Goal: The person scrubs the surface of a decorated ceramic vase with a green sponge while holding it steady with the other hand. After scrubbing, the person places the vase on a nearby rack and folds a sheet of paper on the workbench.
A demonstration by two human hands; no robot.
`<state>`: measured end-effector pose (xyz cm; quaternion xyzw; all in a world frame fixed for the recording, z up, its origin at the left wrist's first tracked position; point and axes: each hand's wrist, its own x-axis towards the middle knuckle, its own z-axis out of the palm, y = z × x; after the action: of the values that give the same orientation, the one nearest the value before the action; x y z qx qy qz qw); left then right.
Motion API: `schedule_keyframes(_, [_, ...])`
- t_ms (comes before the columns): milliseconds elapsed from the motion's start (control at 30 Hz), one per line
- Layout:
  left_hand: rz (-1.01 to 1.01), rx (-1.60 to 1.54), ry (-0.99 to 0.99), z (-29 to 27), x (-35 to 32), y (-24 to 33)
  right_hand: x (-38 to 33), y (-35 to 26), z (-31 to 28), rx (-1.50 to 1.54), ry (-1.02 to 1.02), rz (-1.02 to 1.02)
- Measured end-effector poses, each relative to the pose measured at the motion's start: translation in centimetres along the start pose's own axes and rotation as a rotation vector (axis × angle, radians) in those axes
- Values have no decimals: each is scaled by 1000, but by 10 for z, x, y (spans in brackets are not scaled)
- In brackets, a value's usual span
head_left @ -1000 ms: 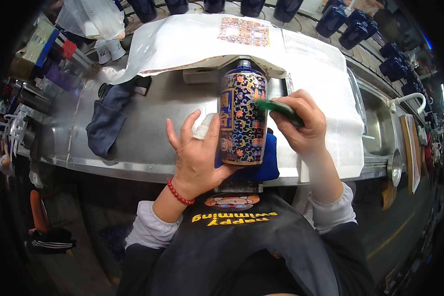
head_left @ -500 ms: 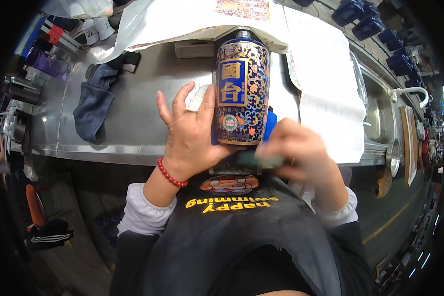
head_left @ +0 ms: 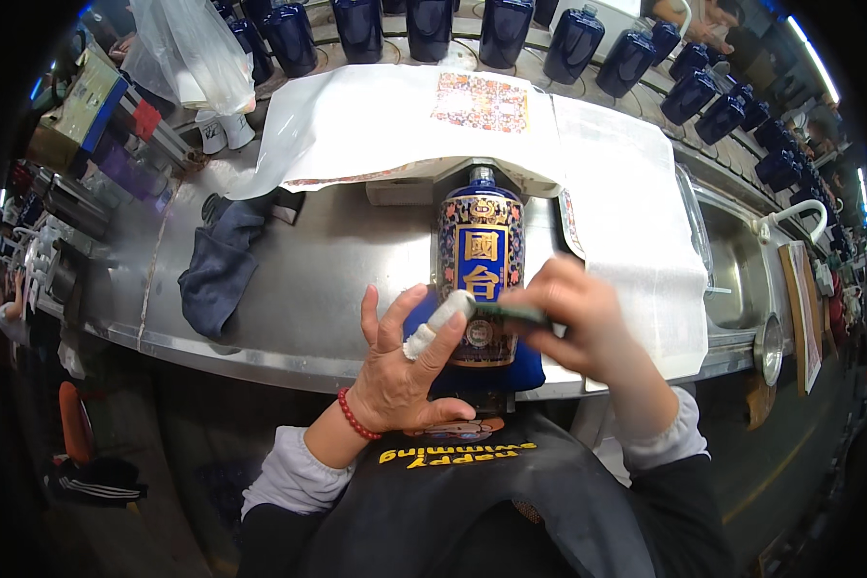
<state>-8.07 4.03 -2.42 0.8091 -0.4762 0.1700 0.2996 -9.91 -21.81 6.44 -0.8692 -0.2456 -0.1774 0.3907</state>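
The bottle [head_left: 480,275] lies on the desk [head_left: 328,279] just in front of the person, neck pointing away, resting on a blue pad [head_left: 525,366]. A second ago it showed a flowered side; now the panel with a blue field and gold characters faces up, so the bottle has been rolled about its long axis. By my judgement this means one side is done and a fresh face has been brought round for smoothing.

The left hand [head_left: 405,366] sits at the bottle's near left flank, fingers spread wide and upright, one fingertip wrapped in white tape [head_left: 438,323] and touching the bottle's lower part. It steadies the bottle and grips nothing. A red bead bracelet [head_left: 356,414] circles that wrist.

The right hand [head_left: 578,323] has moved from the bottle's upper right down to its near right side. It is closed on a green scraper [head_left: 511,313], whose edge lies across the bottle's lower body, beside the taped fingertip. The hand is blurred, so it seems to be mid-stroke.

Beyond the bottle's neck lies a white sheet [head_left: 376,120] with a printed patterned decal [head_left: 482,101]. Left of the bottle a dark cloth [head_left: 222,270] is crumpled on the desk. Far beyond the bottle stands a row of plain blue bottles [head_left: 429,24]. Right of the bottle, past a second white sheet [head_left: 636,222], is a sink [head_left: 737,270].
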Motion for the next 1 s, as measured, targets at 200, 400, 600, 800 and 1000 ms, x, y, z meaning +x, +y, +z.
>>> schedule_keyframes(200, [68,-59,-10,-4,67,-50,-34,23,11,234,292,486])
schedule_keyframes(400, [312,-59,-44,-11,70,-35,-69,27,14,160,380,392])
schedule_keyframes(600, [-38,-323,142,-5,80,-58,-94,10,25,-60,155,149])
schedule_keyframes(800, [-876,-1470,-136,25,135,-72,-86,-5,62,-235,136,160])
schedule_keyframes(1000, [-890,-1490,-307,8,140,-74,-97,-9,63,-238,233,56])
